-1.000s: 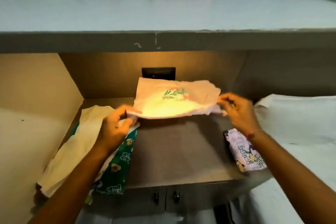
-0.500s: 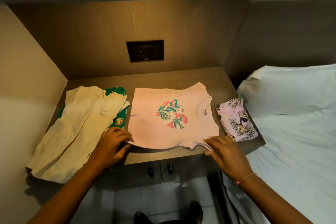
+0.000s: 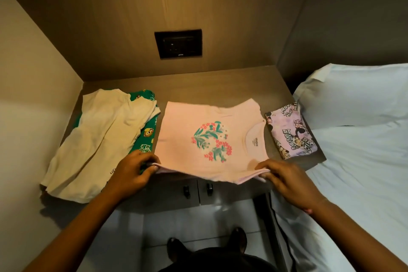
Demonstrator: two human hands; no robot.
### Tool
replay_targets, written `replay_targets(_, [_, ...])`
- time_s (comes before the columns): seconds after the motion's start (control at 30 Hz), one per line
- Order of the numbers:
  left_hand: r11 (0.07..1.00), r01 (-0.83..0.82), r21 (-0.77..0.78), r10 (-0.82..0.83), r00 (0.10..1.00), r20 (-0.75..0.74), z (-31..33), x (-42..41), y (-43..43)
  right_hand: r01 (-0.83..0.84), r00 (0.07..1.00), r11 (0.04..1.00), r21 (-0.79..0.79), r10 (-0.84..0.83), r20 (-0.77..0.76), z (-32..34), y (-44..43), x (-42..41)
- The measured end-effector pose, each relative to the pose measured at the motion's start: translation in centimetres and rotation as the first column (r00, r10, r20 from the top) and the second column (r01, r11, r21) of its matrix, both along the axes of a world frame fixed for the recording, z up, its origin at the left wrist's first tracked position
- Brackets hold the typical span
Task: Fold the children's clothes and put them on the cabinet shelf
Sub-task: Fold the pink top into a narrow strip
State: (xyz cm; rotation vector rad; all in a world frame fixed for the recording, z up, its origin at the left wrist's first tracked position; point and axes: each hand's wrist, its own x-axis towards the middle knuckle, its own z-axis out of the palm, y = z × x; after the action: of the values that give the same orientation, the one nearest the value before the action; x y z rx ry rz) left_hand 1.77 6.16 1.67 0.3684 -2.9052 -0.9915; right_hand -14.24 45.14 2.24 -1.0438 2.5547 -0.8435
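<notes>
Pink floral shirt (image 3: pixel 205 139) spread flat at frame centre on the brown counter (image 3: pixel 198 83), left hand (image 3: pixel 130 172) and right hand (image 3: pixel 287 180) each pinching a near corner, cream garment (image 3: pixel 97 139) over green print at left, folded lilac cartoon piece (image 3: pixel 290 130) at right.

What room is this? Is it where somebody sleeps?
Probably a bedroom: a bed with a white pillow sits right beside a small bedside cabinet, where a pink shirt is spread.
</notes>
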Motion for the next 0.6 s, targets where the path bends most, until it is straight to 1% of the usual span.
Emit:
replay_targets(0.07, [0.987,-0.017,0.160,0.009,0.999,0.051,1.1,0.2,-0.6,-0.008,0.986,0.999,-0.050,0.016,0.167,1.7,0.3,0.1])
replay_targets(0.1, [0.976,-0.020,0.215,0.005,0.998,0.069,1.8,0.0,-0.9,-0.010,0.979,0.998,-0.062,0.022,0.200,2.5,0.2,-0.3])
replay_targets(0.17, [0.959,-0.043,0.281,0.021,0.996,0.082,3.0,-1.3,-1.5,-0.007,0.984,0.999,-0.039,0.014,0.176,3.8,-0.3,-1.7])
replay_targets(0.23, [0.955,-0.069,0.288,0.046,0.995,0.086,3.9,-3.3,-1.9,0.043,0.996,0.999,0.022,-0.044,0.074,4.4,-1.6,-3.8])
replay_targets(0.3, [0.969,-0.071,0.236,0.052,0.995,0.085,4.2,-5.9,-2.3,0.107,0.993,0.986,0.125,-0.099,-0.063,4.2,-3.2,-6.4])
replay_targets(0.4, [0.993,-0.082,0.090,0.073,0.993,0.097,3.7,-9.9,-2.7,0.182,0.968,0.949,0.256,-0.128,-0.216,3.0,-5.1,-9.6])
replay_targets(0.47, [0.995,-0.100,-0.031,0.103,0.985,0.135,3.1,-12.4,-2.8,0.205,0.951,0.924,0.324,-0.110,-0.290,2.1,-6.0,-11.2])
replay_targets(0.53, [0.988,-0.097,-0.119,0.114,0.982,0.151,2.4,-14.2,-2.5,0.224,0.937,0.889,0.400,-0.084,-0.340,1.1,-6.4,-12.1])
replay_targets(0.6, [0.975,-0.079,-0.209,0.108,0.985,0.136,1.7,-15.3,-2.3,0.257,0.922,0.875,0.410,-0.096,-0.375,0.2,-6.5,-12.5])
